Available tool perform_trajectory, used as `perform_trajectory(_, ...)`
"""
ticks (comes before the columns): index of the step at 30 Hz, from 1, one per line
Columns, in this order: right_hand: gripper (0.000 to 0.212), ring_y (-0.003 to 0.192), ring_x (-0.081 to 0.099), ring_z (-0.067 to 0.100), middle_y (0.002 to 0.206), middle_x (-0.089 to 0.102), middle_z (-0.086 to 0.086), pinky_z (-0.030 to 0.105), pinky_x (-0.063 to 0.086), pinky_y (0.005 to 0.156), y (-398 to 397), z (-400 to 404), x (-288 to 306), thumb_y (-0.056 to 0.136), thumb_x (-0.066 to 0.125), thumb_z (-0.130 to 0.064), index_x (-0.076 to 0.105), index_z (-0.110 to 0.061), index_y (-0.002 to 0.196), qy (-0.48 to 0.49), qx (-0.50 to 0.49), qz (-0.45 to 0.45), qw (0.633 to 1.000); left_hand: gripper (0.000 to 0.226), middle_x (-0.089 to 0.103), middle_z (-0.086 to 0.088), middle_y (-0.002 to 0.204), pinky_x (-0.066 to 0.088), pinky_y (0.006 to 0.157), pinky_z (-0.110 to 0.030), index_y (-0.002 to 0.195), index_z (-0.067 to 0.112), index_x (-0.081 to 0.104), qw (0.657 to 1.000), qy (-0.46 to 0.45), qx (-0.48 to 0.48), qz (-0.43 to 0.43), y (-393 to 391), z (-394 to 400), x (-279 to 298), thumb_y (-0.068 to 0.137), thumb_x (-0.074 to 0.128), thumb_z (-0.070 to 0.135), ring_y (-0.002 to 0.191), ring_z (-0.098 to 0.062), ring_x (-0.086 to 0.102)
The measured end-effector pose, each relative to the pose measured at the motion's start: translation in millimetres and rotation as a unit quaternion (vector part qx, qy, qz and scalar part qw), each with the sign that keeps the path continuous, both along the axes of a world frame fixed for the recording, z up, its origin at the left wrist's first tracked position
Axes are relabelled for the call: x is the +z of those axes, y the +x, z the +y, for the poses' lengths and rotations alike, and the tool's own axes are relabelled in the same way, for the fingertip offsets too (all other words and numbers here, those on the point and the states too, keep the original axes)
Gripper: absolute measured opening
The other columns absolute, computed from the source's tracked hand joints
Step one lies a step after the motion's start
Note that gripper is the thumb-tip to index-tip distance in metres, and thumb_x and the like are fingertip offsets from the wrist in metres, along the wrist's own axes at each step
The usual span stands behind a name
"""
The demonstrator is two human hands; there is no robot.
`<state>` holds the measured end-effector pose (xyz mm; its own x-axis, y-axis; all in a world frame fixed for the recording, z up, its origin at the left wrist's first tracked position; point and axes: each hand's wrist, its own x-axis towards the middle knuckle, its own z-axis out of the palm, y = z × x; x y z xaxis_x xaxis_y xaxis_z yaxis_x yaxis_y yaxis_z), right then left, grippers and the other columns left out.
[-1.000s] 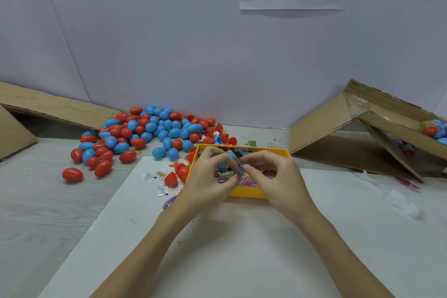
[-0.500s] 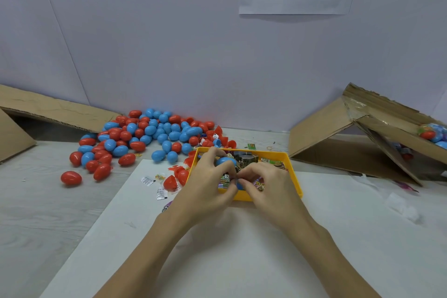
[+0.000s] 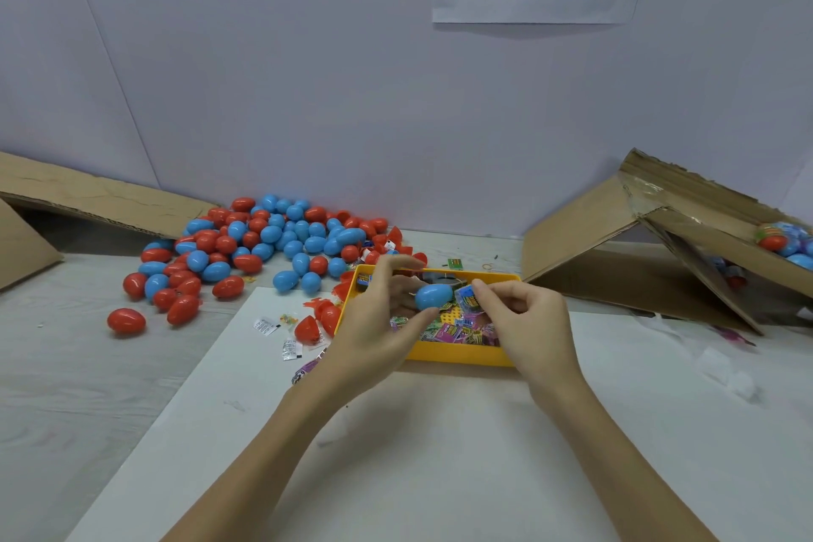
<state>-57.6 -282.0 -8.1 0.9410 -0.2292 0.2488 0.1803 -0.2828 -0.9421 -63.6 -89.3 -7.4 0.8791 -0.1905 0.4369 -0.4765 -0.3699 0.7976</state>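
Grey tabletop (image 3: 66,365) meets a white wall, with one cardboard flap (image 3: 88,198) at far left. Next lies a heap of red and blue eggs (image 3: 264,246), dozens, too many to count exactly, and one red egg (image 3: 126,320) apart at its near-left edge. On a white sheet (image 3: 418,453) stands one yellow tray (image 3: 457,354) of small printed packets. Over it the left hand (image 3: 378,321) grips one blue egg (image 3: 433,296) between thumb and curled fingers. Just beside the egg's right end, the right hand (image 3: 528,321) pinches one small blue packet (image 3: 467,300) between thumb and forefinger. One cardboard box (image 3: 616,260) at right holds more eggs. The wall sign (image 3: 534,0) shows characters cut off at the top, above a red bar.
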Motion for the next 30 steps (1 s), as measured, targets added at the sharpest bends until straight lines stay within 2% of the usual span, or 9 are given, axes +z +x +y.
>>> perform_trajectory(3,0.016,0.075,0.074,0.006,0.077,0.077,-0.009,0.023,0.060,0.064,-2,5,-1,0.092,0.073,-0.037,0.080,-0.023,0.094,0.018,0.007,-0.002,1.000,0.033,0.067,0.009,0.116,0.058,0.091,-0.027,0.124,0.015,0.060,1.000,0.021,-0.008,-0.004,-1,-3,-1,0.094,0.072,0.016,0.104,-0.005,0.066)
perform_trajectory(7,0.011,0.076,0.074,0.006,0.076,0.076,-0.010,0.022,0.060,0.065,-4,9,-2,0.093,0.072,-0.037,0.077,-0.032,0.085,-0.002,0.018,-0.008,1.000,0.030,0.068,0.008,0.117,0.059,0.090,-0.027,0.124,0.014,0.064,1.000,0.006,-0.006,-0.001,-2,-2,0,0.095,0.070,0.014,0.106,-0.006,0.067)
perform_trajectory(10,0.015,0.079,0.074,0.007,0.080,0.077,-0.009,0.020,0.059,0.065,-5,10,-2,0.094,0.070,-0.038,0.079,-0.026,0.090,-0.018,0.016,-0.010,1.000,0.033,0.070,0.004,0.119,0.059,0.090,-0.027,0.127,0.013,0.065,1.000,-0.025,-0.011,0.015,-1,-2,1,0.095,0.070,0.011,0.108,-0.009,0.069)
perform_trajectory(14,0.022,0.084,0.075,0.012,0.086,0.078,-0.006,0.031,0.063,0.072,-6,14,0,0.094,0.069,-0.041,0.079,-0.021,0.096,0.019,0.047,0.008,0.999,0.037,0.071,0.003,0.118,0.059,0.089,-0.025,0.130,0.014,0.066,0.998,-0.048,-0.004,0.027,-1,-3,0,0.094,0.072,0.011,0.106,-0.009,0.070)
perform_trajectory(17,0.006,0.087,0.076,0.013,0.088,0.078,-0.007,0.027,0.063,0.074,-8,16,0,0.090,0.076,-0.030,0.076,-0.025,0.093,0.062,0.071,0.018,0.995,0.040,0.071,0.004,0.119,0.059,0.089,-0.025,0.133,0.017,0.066,0.998,-0.055,0.000,0.034,0,-2,0,0.093,0.072,0.013,0.105,-0.008,0.070)
perform_trajectory(20,0.012,0.089,0.075,0.008,0.093,0.078,-0.007,0.022,0.062,0.075,-9,16,1,0.087,0.080,-0.021,0.075,-0.023,0.098,0.105,0.080,0.015,0.991,0.038,0.072,0.004,0.118,0.059,0.087,-0.024,0.130,0.025,0.067,0.997,-0.070,-0.005,0.039,1,-2,0,0.094,0.072,0.015,0.103,-0.009,0.071)
perform_trajectory(25,0.020,0.093,0.072,0.002,0.100,0.076,-0.011,0.017,0.058,0.076,-11,19,3,0.089,0.078,-0.011,0.075,-0.020,0.107,0.068,0.089,-0.045,0.993,0.029,0.078,0.011,0.097,0.056,0.076,-0.014,0.123,0.033,0.067,0.987,-0.123,-0.021,0.100,3,-1,0,0.096,0.068,0.022,0.094,-0.006,0.074)
perform_trajectory(27,0.021,0.094,0.071,0.001,0.102,0.076,-0.012,0.017,0.057,0.076,-11,20,3,0.091,0.076,-0.008,0.075,-0.019,0.109,0.048,0.096,-0.064,0.992,0.031,0.079,0.009,0.097,0.056,0.078,-0.014,0.128,0.026,0.067,0.983,-0.135,-0.027,0.121,3,0,-1,0.097,0.067,0.023,0.095,-0.007,0.075)
perform_trajectory(30,0.021,0.096,0.071,0.001,0.104,0.075,-0.011,0.016,0.057,0.077,-11,20,3,0.092,0.074,-0.007,0.075,-0.019,0.110,0.034,0.099,-0.078,0.991,0.031,0.079,0.009,0.099,0.056,0.080,-0.015,0.128,0.024,0.067,0.979,-0.148,-0.034,0.136,4,0,0,0.097,0.067,0.024,0.096,-0.008,0.075)
